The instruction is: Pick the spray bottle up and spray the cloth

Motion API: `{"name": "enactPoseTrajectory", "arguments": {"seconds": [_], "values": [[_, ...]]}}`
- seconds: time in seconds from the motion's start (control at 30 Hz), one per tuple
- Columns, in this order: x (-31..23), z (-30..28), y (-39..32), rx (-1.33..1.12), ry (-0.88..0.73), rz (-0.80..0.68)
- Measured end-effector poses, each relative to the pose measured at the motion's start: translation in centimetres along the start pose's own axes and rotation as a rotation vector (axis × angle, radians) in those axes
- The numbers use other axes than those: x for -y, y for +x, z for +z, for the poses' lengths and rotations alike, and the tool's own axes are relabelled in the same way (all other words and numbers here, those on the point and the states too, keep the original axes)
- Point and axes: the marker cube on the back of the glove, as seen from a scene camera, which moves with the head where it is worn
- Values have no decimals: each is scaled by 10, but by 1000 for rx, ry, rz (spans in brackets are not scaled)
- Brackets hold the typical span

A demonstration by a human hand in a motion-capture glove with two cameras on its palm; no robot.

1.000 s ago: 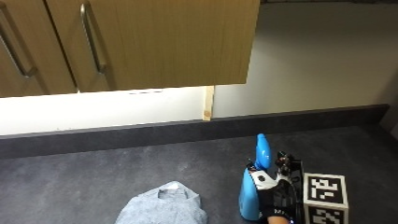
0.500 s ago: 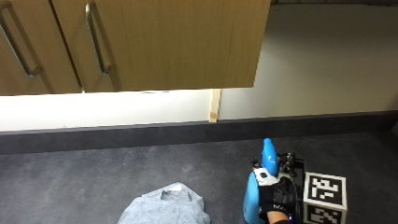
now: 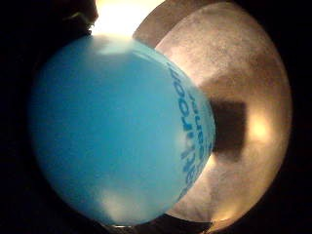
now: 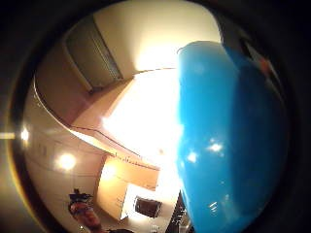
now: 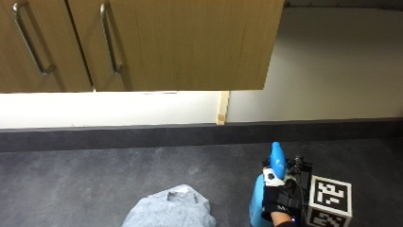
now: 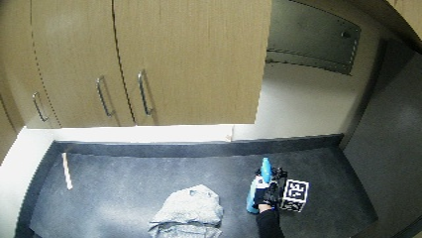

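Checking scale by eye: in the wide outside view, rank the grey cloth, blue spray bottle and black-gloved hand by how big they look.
1. Crumpled grey cloth
2. Blue plastic spray bottle
3. Black-gloved right hand, gripping the bottle

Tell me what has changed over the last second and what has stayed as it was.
Little has visibly changed. The outside view itself has shifted, so the camera moved, not the things. The gloved right hand still grips the blue spray bottle, upright on the dark countertop. The grey cloth still lies crumpled beside it, untouched.

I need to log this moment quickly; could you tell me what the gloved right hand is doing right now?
Right hand: fingers curled round the blue spray bottle, which stands upright on the dark counter.
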Motion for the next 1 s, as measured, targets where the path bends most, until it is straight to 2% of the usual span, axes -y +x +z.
{"name": "enactPoseTrajectory", "arguments": {"seconds": [0.4,0.73,1.0], "values": [[20,-17,-3,-11,9,-19],[38,-9,-112,-25,-19,-198],[15,22,-127,-17,-52,-222]]}}
